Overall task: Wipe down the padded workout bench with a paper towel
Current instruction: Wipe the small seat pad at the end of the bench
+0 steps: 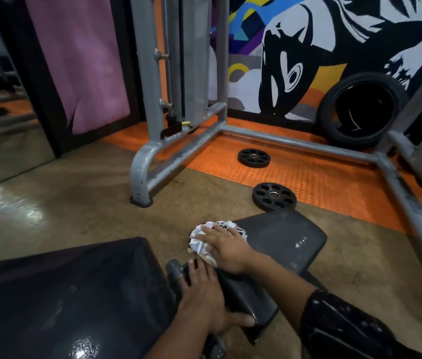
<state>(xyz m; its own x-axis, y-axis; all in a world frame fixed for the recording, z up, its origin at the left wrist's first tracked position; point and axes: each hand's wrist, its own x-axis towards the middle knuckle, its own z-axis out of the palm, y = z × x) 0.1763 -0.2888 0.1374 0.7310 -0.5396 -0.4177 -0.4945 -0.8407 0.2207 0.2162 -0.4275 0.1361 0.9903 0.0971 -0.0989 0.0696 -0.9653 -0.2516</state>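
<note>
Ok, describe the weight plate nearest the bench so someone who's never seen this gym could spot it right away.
Start at the grey steel rack frame standing on the orange mat. Two small black plates lie flat inside it; take the weight plate at the mat's near edge, just beyond the bench's seat pad. Unlike the farther plate, it straddles orange mat and brown floor.

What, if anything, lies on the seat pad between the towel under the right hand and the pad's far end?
Nothing visible does. The right hand presses the paper towel on the seat pad, whose surface beyond it shows bare. The weight plate lies on the floor past the far end, not on the pad.
</note>
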